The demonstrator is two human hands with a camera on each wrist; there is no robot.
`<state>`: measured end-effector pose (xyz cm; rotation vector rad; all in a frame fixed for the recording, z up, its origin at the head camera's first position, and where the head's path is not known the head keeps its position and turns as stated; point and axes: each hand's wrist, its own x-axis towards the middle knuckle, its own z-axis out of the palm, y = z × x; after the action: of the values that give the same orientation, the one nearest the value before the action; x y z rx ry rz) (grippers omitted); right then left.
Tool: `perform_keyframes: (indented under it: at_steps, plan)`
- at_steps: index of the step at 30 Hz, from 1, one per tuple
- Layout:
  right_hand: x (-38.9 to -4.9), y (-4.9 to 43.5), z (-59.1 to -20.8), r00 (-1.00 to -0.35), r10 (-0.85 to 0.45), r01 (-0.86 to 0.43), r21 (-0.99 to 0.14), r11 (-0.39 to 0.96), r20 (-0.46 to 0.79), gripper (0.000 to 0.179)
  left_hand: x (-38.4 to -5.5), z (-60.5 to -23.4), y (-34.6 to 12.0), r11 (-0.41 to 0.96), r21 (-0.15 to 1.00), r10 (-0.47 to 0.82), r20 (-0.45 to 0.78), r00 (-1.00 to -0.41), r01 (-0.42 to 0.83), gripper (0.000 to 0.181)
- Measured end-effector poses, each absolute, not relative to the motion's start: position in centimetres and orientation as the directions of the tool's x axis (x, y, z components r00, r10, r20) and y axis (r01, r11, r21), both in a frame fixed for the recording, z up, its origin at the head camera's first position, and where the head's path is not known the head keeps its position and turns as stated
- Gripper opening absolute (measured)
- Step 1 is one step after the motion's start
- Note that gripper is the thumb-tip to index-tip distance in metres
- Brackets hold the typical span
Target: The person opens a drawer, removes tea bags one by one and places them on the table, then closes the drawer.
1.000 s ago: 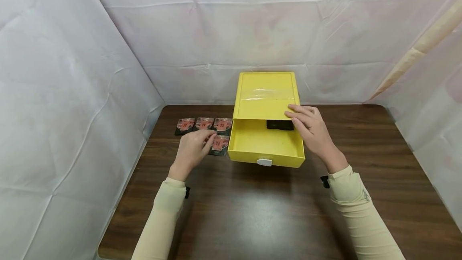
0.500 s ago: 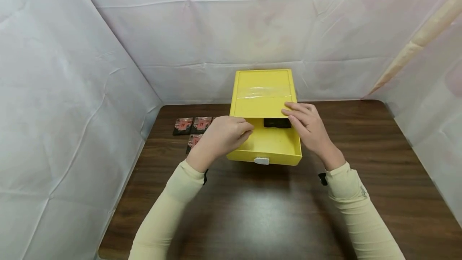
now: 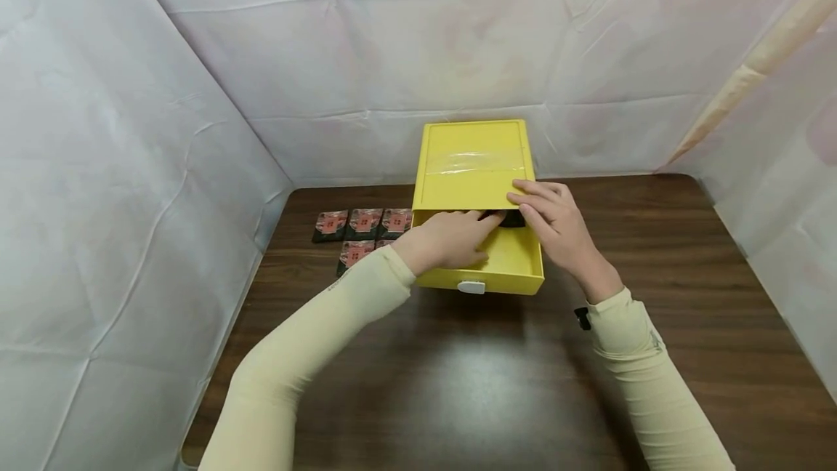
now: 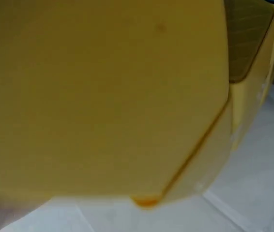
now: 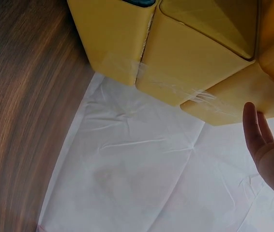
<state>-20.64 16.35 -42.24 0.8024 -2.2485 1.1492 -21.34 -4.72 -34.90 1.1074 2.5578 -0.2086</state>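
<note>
A yellow drawer box stands at the back of the table, its drawer pulled out. My left hand reaches into the drawer with its fingers extended and the thumb low and apart. Its fingertips overlap a black item under the box's top, most of which is hidden. My right hand rests on the top's front right corner with its fingers laid out. In the right wrist view, that hand's fingers lie against the yellow box. Yellow plastic fills most of the left wrist view.
Several flat square packets, dark with red labels, lie in two rows left of the drawer. A white pull tab sits on the drawer front. Pale cloth hangs behind and beside the dark wooden table.
My left hand has moved right, from over the packets into the drawer, and its fingers have straightened out. My right hand has stayed on the box's corner.
</note>
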Motion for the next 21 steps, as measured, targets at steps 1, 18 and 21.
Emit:
perform_keyframes:
  at_steps: [1,18,21]
  plan:
    - [-20.7,16.4,-42.3,-0.706,-0.277,-0.691,-0.548,0.471,0.652,0.027,-21.6,-35.2,-4.4,0.681,-0.008,0.678,-0.369,-0.635,0.732,0.075]
    - [-20.6,16.4,-42.3,-0.69,-0.269,-0.702,-0.53,0.476,0.672,0.026,-21.3,-35.7,-3.4,0.573,-0.267,0.738,-0.244,-0.63,0.775,0.03]
    - [-20.6,16.4,-42.3,-0.693,-0.269,-0.699,-0.532,0.478,0.669,0.026,-21.0,-35.5,-3.9,0.563,-0.256,0.753,-0.233,-0.615,0.786,0.028]
